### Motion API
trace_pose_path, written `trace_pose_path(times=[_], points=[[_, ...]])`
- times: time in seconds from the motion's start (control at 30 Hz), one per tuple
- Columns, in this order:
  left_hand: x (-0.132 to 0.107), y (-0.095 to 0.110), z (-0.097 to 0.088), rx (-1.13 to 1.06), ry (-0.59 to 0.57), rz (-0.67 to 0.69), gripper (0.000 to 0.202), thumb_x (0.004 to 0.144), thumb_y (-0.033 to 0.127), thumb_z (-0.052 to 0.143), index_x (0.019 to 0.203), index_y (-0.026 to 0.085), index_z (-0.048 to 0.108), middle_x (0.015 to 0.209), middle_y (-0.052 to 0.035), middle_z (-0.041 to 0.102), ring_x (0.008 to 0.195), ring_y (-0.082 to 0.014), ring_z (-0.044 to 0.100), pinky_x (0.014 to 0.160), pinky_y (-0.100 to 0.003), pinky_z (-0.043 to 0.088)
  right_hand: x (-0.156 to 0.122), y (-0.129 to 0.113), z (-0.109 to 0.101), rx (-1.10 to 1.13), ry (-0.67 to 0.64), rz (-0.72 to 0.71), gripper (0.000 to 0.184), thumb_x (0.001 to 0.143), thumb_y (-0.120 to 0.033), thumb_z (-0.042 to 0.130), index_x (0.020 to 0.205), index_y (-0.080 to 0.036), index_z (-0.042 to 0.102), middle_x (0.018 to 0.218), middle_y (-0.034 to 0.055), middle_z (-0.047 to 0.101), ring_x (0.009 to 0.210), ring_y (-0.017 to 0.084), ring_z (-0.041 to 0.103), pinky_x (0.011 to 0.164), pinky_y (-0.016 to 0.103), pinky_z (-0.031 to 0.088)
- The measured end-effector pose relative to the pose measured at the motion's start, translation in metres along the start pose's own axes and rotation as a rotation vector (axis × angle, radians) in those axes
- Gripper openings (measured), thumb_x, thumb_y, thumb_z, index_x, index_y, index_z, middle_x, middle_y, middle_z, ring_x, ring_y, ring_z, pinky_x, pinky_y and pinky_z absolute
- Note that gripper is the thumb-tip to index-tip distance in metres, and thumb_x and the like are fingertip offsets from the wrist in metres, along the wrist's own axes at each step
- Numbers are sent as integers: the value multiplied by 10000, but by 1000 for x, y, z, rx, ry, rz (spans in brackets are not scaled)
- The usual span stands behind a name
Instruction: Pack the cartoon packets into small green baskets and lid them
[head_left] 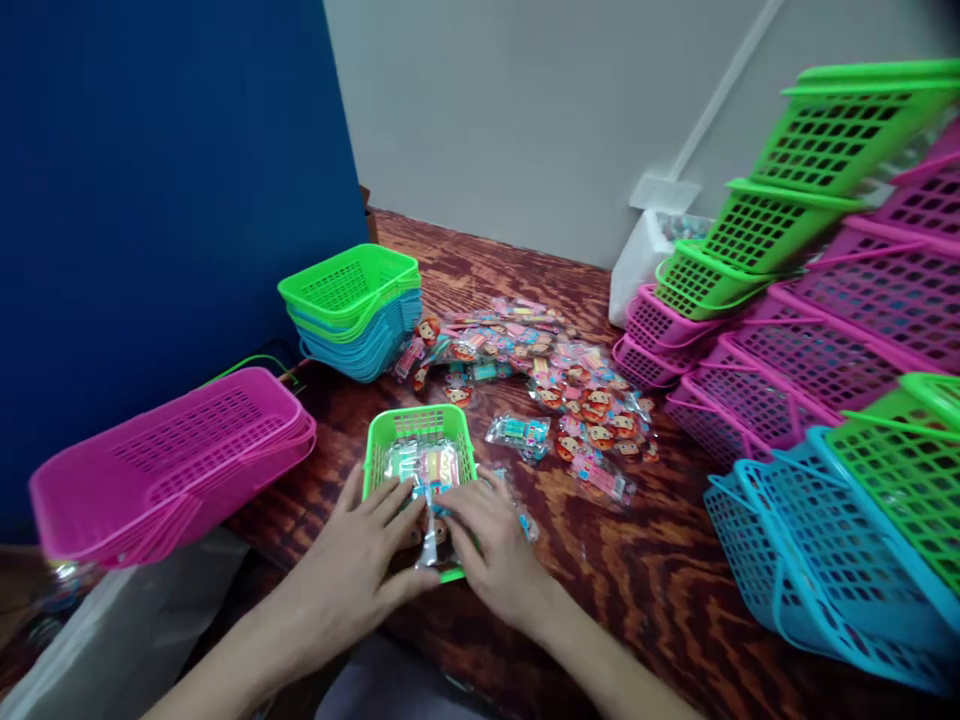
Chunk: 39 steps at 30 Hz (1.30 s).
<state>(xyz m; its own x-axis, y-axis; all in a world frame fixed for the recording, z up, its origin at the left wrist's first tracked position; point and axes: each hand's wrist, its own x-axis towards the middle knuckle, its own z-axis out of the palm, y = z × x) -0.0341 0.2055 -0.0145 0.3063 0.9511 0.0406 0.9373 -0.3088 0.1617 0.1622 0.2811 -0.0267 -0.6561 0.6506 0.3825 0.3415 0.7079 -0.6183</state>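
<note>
A small green basket (380,432) stands on the table in front of me, holding several clear-wrapped packets (431,465) with pastel pieces and cartoon doll heads. Over its left side lies my left hand (367,555), fingers stretched out and touching the packets. My right hand (495,540) reaches in over the right rim, its fingers extended on the packets and on a shiny strip of wrapper between the hands. Neither hand is closed around anything. Part of the packets and the near rim is hidden beneath them. Just right of the basket lies a single blue-green packet (521,434).
Behind is a heap of doll packets (525,345). Nested green and blue baskets (360,330) stand back left, beside pink ones (180,450) at the table's edge. Tall stacks of pink baskets (787,370), green baskets (772,220) and blue baskets (817,560) line the right.
</note>
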Motion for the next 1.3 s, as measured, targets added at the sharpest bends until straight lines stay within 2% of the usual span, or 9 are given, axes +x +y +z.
trace_pose_path(times=[0.13, 0.23, 0.37, 0.5, 0.6, 0.7, 0.9, 1.1, 1.3], points=[[-2, 4, 2, -3, -43, -22, 653, 890, 701, 477, 1410, 308, 525, 1459, -107, 523, 1349, -360, 461, 1156, -641, 147, 18, 52, -18, -125, 216, 150, 311, 960, -122, 376, 1139, -208, 616, 1053, 66, 683, 1042, 211, 566, 968, 375, 409], [8, 1, 2, 17, -59, -77, 593, 932, 659, 436, 1383, 293, 559, 1444, -110, 538, 1339, -364, 472, 1139, -646, 182, 33, 107, -26, -475, 69, 357, 373, 946, -136, 394, 1280, -161, 556, 1267, 130, 610, 1193, 258, 480, 1015, 400, 356], [22, -15, 4, 100, 31, -180, 504, 961, 580, 441, 1317, 270, 619, 1382, -129, 593, 1288, -363, 521, 1125, -667, 181, 23, 140, -29, -534, -7, 402, 357, 883, -140, 518, 1233, -156, 584, 1119, 136, 635, 1077, 278, 518, 969, 408, 359], [32, -14, 5, 222, 288, -295, 423, 978, 406, 441, 1266, 162, 631, 1337, -190, 609, 1226, -379, 561, 1108, -727, 135, -16, 135, -41, -505, -33, 445, 293, 826, -88, 550, 1091, -188, 622, 1026, 84, 644, 1001, 243, 551, 885, 336, 391], [42, 15, 7, 135, 489, -157, 366, 973, 264, 441, 1283, 128, 580, 1349, -186, 591, 1215, -310, 570, 1145, -632, 235, -42, 129, -61, -362, -49, 522, 170, 816, -97, 551, 933, -209, 603, 946, 44, 649, 925, 214, 584, 811, 297, 408], [57, 54, 13, -103, 344, 120, 318, 986, 176, 396, 1237, 200, 589, 1205, -92, 676, 1116, -211, 622, 1142, -498, 345, -57, 118, -82, -254, 16, 593, 88, 819, -140, 559, 858, -219, 559, 833, 7, 635, 795, 191, 587, 750, 290, 413], [81, 100, 24, -183, 117, 248, 538, 931, 158, 486, 1456, 159, 367, 1331, -142, 583, 1266, -279, 512, 1148, -526, 303, -75, 58, -89, -219, -121, 337, 148, 814, -70, 561, 849, -214, 560, 940, 32, 638, 952, 213, 551, 855, 331, 398], [56, 87, 37, -320, -140, 174, 153, 935, 124, 476, 880, 200, 597, 893, -34, 663, 886, -195, 613, 853, -314, 465, -108, 32, -81, 60, -238, 394, 222, 847, -156, 618, 686, -213, 476, 797, -18, 582, 811, 166, 542, 735, 273, 410], [41, 62, 33, -408, -195, 68, 124, 868, 94, 543, 826, 208, 570, 876, -5, 656, 854, -171, 613, 802, -273, 438, -121, 30, -59, 361, -237, 587, 117, 858, -135, 512, 781, -220, 530, 663, -60, 587, 640, 130, 565, 630, 240, 401]])
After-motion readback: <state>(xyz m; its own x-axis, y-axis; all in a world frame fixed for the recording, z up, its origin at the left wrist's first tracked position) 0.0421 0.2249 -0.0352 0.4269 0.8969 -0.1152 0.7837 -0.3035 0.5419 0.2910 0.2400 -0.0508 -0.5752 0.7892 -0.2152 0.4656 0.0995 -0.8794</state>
